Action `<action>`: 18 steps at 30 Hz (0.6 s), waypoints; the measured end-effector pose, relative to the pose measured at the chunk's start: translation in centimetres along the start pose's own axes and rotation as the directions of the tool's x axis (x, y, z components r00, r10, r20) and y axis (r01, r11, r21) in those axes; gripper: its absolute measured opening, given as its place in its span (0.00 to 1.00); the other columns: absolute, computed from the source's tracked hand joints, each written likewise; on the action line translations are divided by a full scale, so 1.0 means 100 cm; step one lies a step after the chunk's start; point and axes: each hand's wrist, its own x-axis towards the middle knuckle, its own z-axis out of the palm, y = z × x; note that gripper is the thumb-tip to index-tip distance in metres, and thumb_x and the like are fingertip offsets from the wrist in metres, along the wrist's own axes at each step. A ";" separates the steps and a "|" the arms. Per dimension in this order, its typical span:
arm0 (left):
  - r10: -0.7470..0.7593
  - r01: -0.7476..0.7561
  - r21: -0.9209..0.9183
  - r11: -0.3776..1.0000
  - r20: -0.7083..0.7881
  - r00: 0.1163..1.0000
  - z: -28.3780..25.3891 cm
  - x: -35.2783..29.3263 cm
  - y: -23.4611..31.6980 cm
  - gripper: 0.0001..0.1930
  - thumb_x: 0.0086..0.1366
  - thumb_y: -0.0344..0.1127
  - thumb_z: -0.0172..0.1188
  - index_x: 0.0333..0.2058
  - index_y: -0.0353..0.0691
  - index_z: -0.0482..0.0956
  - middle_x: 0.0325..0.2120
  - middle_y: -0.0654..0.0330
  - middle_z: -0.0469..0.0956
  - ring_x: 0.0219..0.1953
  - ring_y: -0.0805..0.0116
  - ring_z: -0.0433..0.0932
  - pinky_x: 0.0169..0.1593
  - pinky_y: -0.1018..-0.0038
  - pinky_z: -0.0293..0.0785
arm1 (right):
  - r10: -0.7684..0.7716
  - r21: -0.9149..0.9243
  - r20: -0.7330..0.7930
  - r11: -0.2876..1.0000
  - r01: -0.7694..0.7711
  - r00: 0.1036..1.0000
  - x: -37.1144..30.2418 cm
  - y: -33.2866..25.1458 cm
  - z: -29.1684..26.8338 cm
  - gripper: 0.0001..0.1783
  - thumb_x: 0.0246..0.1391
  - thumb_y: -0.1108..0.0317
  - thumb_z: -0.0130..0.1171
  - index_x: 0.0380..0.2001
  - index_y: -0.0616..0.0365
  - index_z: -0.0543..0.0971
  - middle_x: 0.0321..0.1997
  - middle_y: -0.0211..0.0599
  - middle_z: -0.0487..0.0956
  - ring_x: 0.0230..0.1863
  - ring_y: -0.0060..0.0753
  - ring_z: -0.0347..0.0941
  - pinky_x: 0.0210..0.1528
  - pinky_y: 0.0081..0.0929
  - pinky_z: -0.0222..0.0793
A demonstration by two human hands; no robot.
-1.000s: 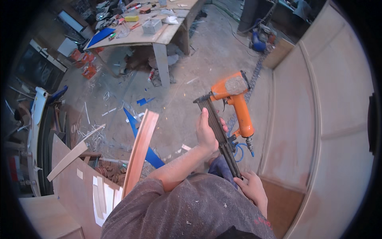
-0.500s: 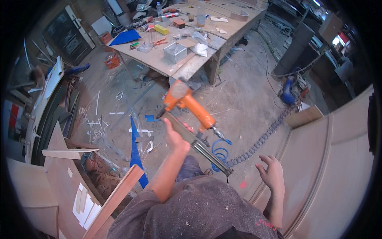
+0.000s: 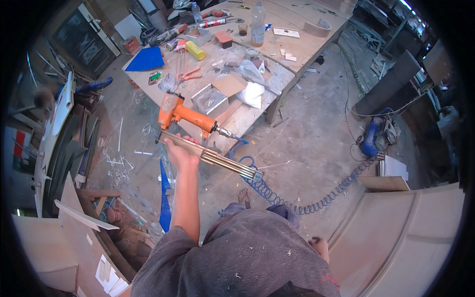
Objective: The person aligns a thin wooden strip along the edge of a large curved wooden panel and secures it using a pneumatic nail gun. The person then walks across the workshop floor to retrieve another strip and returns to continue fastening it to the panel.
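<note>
Workbench (image 3: 314,47) = landmark. Orange nailer (image 3: 195,117) held up in the air at bench's near corner (as seen), its head twd bench's L side, handle end w/ metal coupler (image 3: 226,132) twd R. Can't tell if nailer touches bench.

L hand (image 3: 180,154) just below bench's near corner: fingers curled round long mag (image 3: 213,157) of nailer, close to the head end, thumb along near side; firm-looking grip. Mag slants down to R, away from bench corner.

R hand (image 3: 320,247) well apart from bench, on person's side & off to R, by shirt (image 3: 237,252); mostly hidden, so can't tell how far fingers are spread or if it has hold of smth. Dark patch at fingertips, unclear.

Blue hose (image 3: 321,204) goes from coupler down in front of bench, then coils over floor (image 3: 316,138) to R of bench, twd blue machine (image 3: 371,136).

On bench: silver box (image 3: 217,106) near front corner, white bag (image 3: 252,95) just R of it; yellow pc (image 3: 195,50) & blue sheet (image 3: 145,59) on L part; clear bottle (image 3: 258,29) farther back. Blue strip (image 3: 165,200) on floor, below bench's L side.
</note>
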 end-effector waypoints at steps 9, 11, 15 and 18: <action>0.069 -0.078 0.114 0.990 0.083 0.994 0.153 0.118 -0.078 0.28 0.84 0.60 0.38 0.56 0.38 0.71 0.31 0.53 0.74 0.30 0.58 0.75 0.35 0.56 0.77 | 0.023 0.071 0.293 0.996 -0.046 0.956 0.165 0.162 0.050 0.30 0.59 0.54 0.70 0.60 0.58 0.82 0.52 0.45 0.88 0.54 0.45 0.86 0.59 0.41 0.80; 0.083 -0.092 0.150 0.984 0.064 0.994 0.188 0.143 -0.095 0.28 0.84 0.60 0.38 0.53 0.37 0.71 0.31 0.52 0.74 0.29 0.57 0.76 0.34 0.55 0.77 | -0.023 0.080 0.297 0.997 0.000 0.955 0.228 0.194 0.040 0.31 0.59 0.55 0.70 0.63 0.58 0.81 0.53 0.43 0.88 0.53 0.43 0.85 0.59 0.41 0.80; 0.101 -0.099 0.196 0.976 0.001 0.995 0.236 0.190 -0.118 0.28 0.84 0.60 0.39 0.48 0.35 0.70 0.30 0.51 0.74 0.28 0.54 0.76 0.35 0.52 0.77 | -0.075 0.469 0.273 0.881 -0.065 0.959 0.336 0.196 -0.051 0.32 0.63 0.58 0.69 0.67 0.59 0.77 0.52 0.40 0.87 0.50 0.39 0.86 0.53 0.39 0.82; 0.113 -0.088 0.293 0.952 -0.070 0.991 0.255 0.230 -0.129 0.28 0.84 0.59 0.38 0.46 0.35 0.70 0.29 0.51 0.74 0.28 0.53 0.76 0.34 0.51 0.77 | 0.084 0.661 0.035 0.745 -0.086 0.996 0.383 0.134 -0.177 0.23 0.68 0.64 0.66 0.62 0.62 0.80 0.46 0.42 0.86 0.40 0.32 0.85 0.35 0.30 0.79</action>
